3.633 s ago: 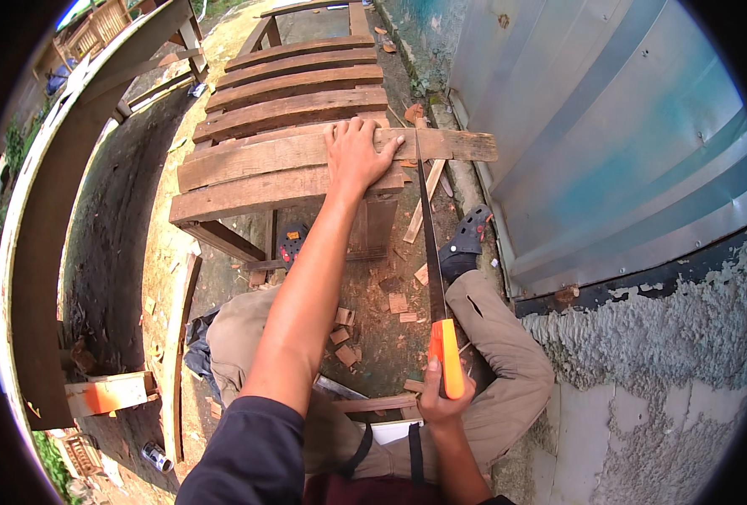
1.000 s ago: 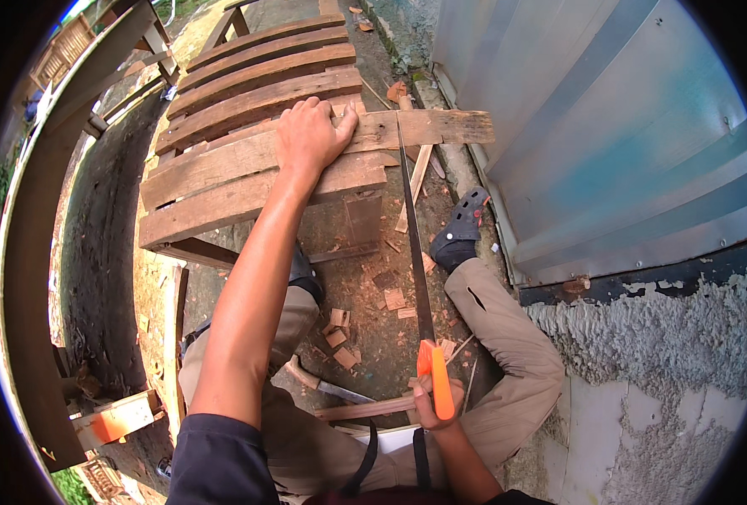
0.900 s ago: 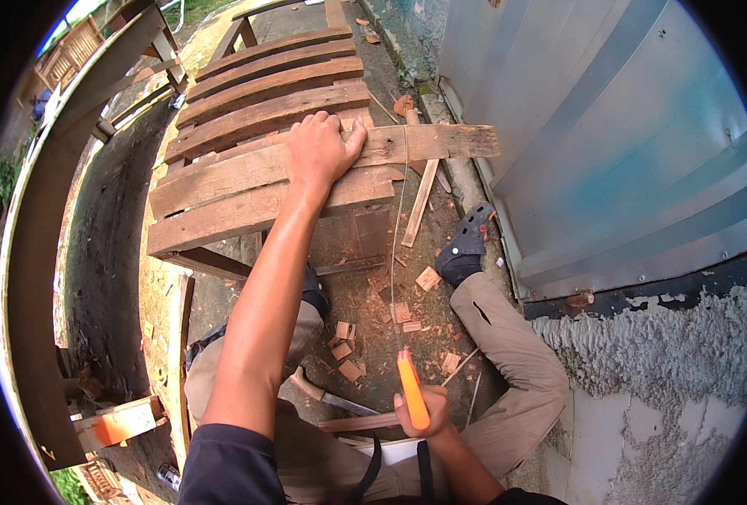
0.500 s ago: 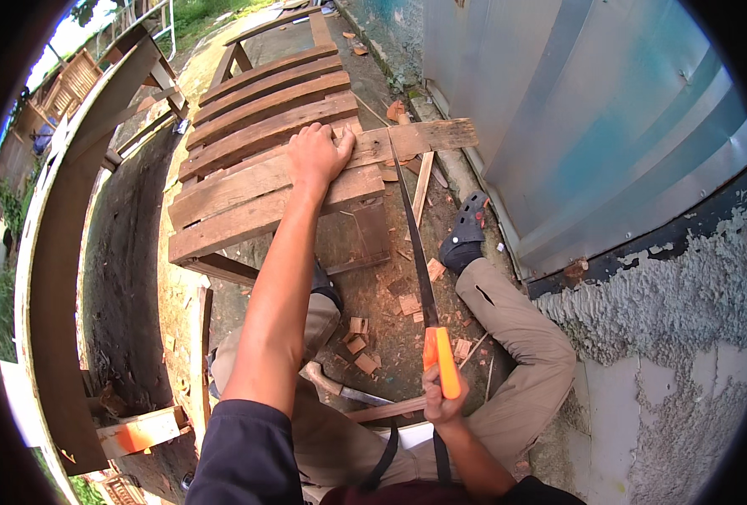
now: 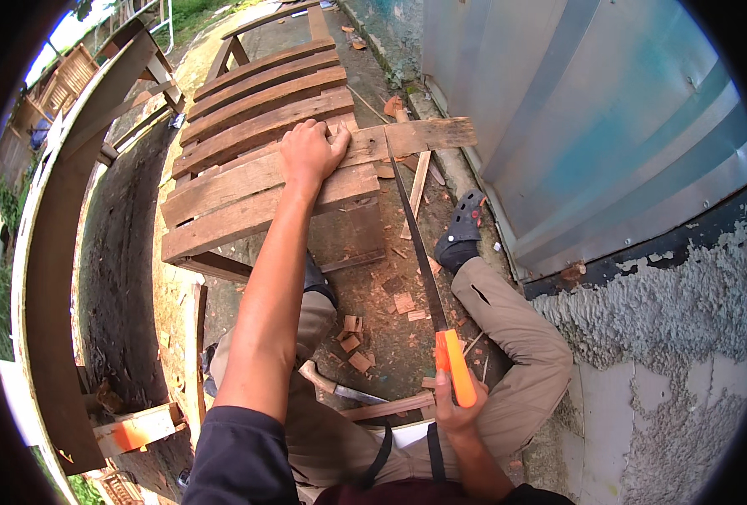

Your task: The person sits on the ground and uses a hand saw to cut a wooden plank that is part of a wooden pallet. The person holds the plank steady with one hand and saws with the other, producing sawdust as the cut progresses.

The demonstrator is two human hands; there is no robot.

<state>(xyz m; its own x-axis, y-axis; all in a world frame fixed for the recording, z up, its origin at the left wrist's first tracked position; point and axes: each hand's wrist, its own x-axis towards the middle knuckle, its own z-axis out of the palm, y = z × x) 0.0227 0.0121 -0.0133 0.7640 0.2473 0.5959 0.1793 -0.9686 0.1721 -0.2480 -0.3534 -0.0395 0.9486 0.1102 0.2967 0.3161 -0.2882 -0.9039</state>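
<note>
A wooden plank (image 5: 428,135) lies across a slatted wooden stand (image 5: 264,88), its right end jutting past the slats. My left hand (image 5: 313,153) presses down on the plank, fingers curled over its far edge. A handsaw (image 5: 420,231) with an orange handle is gripped by my right hand (image 5: 459,411) low in front of me. Its dark blade slants up and away, the far tip meeting the plank at a thin cut line just right of my left hand.
Wood offcuts (image 5: 355,337) and a knife-like tool with a wooden handle (image 5: 327,380) lie on the ground between my legs. A metal sheet wall (image 5: 575,126) rises at right, close to the plank's end. A long wooden frame (image 5: 49,278) stands at left.
My right hand has drawn the saw back toward me and slightly right. My left hand stays on the plank.
</note>
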